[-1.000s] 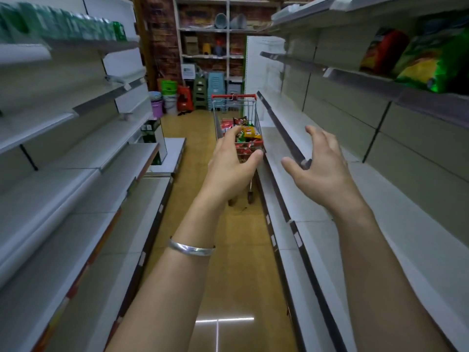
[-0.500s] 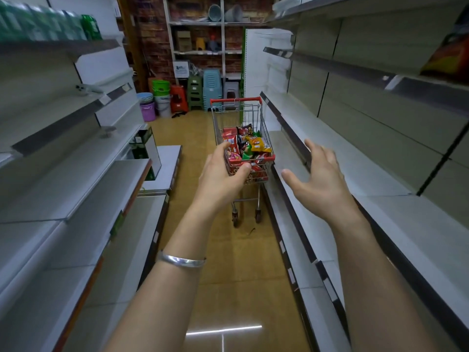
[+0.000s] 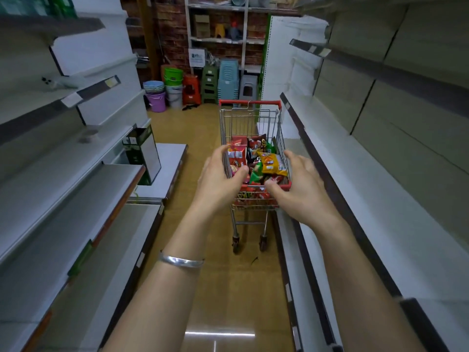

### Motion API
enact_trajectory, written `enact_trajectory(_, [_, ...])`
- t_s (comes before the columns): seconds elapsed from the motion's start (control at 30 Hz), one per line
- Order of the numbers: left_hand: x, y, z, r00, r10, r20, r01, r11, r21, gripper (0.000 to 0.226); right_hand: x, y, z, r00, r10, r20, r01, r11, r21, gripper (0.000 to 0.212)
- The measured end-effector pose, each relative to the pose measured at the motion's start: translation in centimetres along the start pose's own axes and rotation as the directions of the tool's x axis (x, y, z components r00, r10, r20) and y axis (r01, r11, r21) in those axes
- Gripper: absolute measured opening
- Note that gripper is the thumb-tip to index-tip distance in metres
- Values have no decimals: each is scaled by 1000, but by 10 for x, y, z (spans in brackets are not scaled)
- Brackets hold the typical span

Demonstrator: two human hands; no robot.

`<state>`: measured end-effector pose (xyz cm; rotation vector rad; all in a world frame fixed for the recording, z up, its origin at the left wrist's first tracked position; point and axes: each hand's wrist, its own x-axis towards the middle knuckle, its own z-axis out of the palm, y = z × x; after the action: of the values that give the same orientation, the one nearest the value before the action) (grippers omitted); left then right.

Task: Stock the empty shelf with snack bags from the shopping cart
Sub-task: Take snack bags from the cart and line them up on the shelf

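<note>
A small wire shopping cart (image 3: 250, 118) with a red handle stands in the aisle against the right shelving. It holds several snack bags, among them a red bag (image 3: 237, 154) and a yellow bag (image 3: 272, 163). My left hand (image 3: 219, 181) is stretched out in front of the cart's near left side, fingers relaxed and spread, holding nothing. My right hand (image 3: 302, 189) reaches toward the cart's near right corner, also holding nothing. Both hands appear in front of the cart; whether they touch it I cannot tell. A bare white shelf (image 3: 375, 189) runs along the right.
White shelving (image 3: 66, 189) lines the left side of the wood-look aisle floor (image 3: 215, 288). A dark green box (image 3: 142, 153) stands on a low left platform. Stacked plastic stools (image 3: 228, 81) and buckets (image 3: 156, 100) sit at the far end before a brick wall.
The view has advanced down the aisle and the cart is now much closer. Both hands have come down and together toward the cart's near end.
</note>
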<state>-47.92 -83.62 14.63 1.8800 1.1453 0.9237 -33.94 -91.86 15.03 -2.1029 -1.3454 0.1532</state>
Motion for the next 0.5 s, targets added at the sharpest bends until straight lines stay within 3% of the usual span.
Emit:
enact_trajectory(0.3, [180, -63, 16, 997, -79, -19, 79, 996, -38, 67, 170, 48, 46, 988, 156, -12, -156, 988, 8, 81])
enact_trajectory(0.5, [305, -93, 31, 991, -111, 71, 112, 994, -9, 66, 280, 74, 80, 945, 326, 0, -326, 945, 32, 84])
